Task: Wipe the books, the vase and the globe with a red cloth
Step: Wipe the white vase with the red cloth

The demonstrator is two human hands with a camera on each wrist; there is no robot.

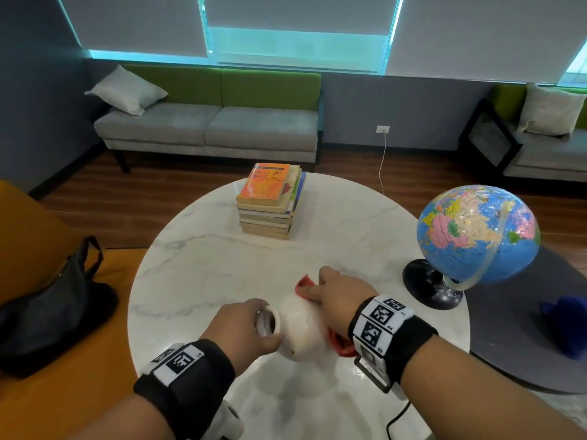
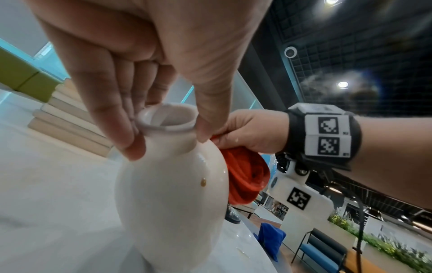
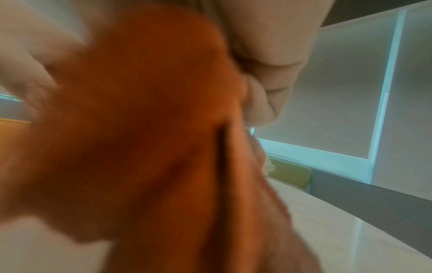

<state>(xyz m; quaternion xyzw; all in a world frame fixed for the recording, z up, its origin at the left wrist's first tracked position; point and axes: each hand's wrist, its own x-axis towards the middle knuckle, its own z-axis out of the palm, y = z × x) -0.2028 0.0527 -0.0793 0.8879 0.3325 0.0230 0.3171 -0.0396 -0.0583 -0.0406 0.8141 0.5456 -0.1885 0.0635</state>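
Vase (image 1: 301, 328): white, glossy, narrow neck over a round belly. Stands on the round marble table (image 1: 197, 265), near its front edge, tilted towards the person so the mouth shows in the head view. Long axis runs from the neck at the person's side to the base on the tabletop. A small brown spot marks the belly on the near side.

Left hand (image 1: 244, 325): fingers and thumb pinch the neck just under the rim, thumb on one side, fingers on the other. It steadies the vase.

Right hand (image 1: 336, 296): curled round a bunched red cloth (image 2: 245, 175), pressing it against the right flank of the belly. The right wrist view is blurred; it shows little beyond cloth bunched under the fingers.

Key relation: the cloth lies to the right of the left hand's hold and below it, on the belly. The brown spot sits round the curve towards the person, apart from the cloth. Judged: the wipe needs to travel round the belly, and the right hand is the nearer one to do it.

Books (image 1: 270, 204): stacked near the far edge of the table, well apart from both hands.

Globe (image 1: 476, 233): on a black stand at the right edge, nearer the right hand
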